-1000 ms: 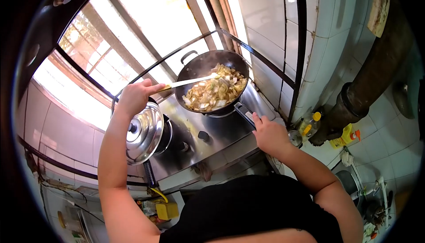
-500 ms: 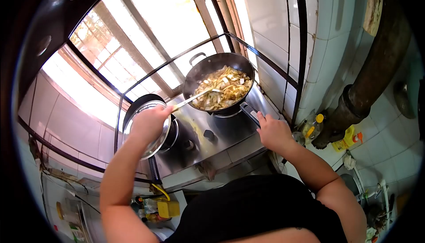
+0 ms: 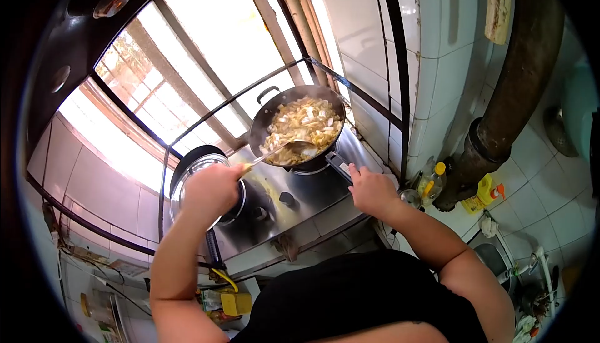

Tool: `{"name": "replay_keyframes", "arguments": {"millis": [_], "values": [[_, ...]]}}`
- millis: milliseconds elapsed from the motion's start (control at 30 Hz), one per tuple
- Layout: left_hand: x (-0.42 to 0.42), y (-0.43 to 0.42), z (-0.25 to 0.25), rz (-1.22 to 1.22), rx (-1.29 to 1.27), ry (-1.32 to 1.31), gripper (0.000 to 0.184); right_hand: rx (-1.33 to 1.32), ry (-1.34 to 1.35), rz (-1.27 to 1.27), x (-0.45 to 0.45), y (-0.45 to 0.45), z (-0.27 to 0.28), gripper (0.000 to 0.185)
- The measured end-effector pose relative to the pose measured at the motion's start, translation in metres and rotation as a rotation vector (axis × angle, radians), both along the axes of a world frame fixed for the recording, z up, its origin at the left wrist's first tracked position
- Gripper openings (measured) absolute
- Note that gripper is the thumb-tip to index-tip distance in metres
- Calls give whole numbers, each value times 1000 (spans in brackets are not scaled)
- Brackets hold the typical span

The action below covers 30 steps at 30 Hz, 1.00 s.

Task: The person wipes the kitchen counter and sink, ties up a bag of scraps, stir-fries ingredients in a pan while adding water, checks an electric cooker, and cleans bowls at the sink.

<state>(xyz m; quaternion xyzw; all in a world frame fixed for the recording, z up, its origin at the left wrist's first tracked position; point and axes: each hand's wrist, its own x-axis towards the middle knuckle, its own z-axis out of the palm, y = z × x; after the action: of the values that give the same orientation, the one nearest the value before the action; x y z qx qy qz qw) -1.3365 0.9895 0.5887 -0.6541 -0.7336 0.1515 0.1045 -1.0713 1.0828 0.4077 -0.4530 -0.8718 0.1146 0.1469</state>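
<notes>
1. Spatula (image 3: 302,149) shifted: compared with half a second ago, its head sits nearer the wok's near rim in the head view. Right hand's hold on the handle unchanged.
2. Left hand (image 3: 214,188): closed around the spatula's grip end, palm down. Fingers largely hidden from above. The hand shows in front of the lid (image 3: 205,163); contact between the two cannot be told.
3. Right hand (image 3: 374,191): closed on the black handle (image 3: 339,165) of the wok, near its outer end; curl of the lower fingers cannot be seen.
4. Wok (image 3: 265,118): on the right-hand burner of the steel stove (image 3: 322,187), beside the window (image 3: 219,18).
5. Food (image 3: 306,118): pale and browned pieces inside the wok, covering most of the base, dark wall exposed at the far left. Spatula head rests among the pieces at the near side.
6. Second pan (image 3: 214,249): on the left-hand burner, under the lid, handle pointing towards the person.
7. Clear bottle (image 3: 435,182) with yellow cap: right of the stove, near a yellow bottle (image 3: 481,196).
</notes>
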Motion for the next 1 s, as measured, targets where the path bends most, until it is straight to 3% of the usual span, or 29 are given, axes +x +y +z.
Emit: {"name": "replay_keyframes", "arguments": {"millis": [133,233,333,467,567,667,800,833,1000], "values": [[-17,48,-45,-32,80,-52,28,8,-9,15,-2,-2,-1,52],[-33,40,-29,-42,117,-47,37,-3,-23,14,1,1,0,52],[-13,20,-26,6,266,-22,35,-26,-11,1,1,-1,2,52],[1,47,-59,-185,368,53,40,-26,-24,-4,-1,-2,2,53],[-16,59,-94,-296,307,151,41,-26,-47,-9,-2,-2,3,53],[-26,38,-81,-269,252,226,28,-16,-60,-10,-3,-2,2,53],[-40,16,-56,-251,276,193,32,-35,-54,-26,-3,-5,4,53],[-39,10,-51,-228,274,169,46,-37,-54,-28,-3,-6,5,53],[-34,-17,-19,-124,143,124,45,-34,-37,-21,-2,-5,6,51]]}}
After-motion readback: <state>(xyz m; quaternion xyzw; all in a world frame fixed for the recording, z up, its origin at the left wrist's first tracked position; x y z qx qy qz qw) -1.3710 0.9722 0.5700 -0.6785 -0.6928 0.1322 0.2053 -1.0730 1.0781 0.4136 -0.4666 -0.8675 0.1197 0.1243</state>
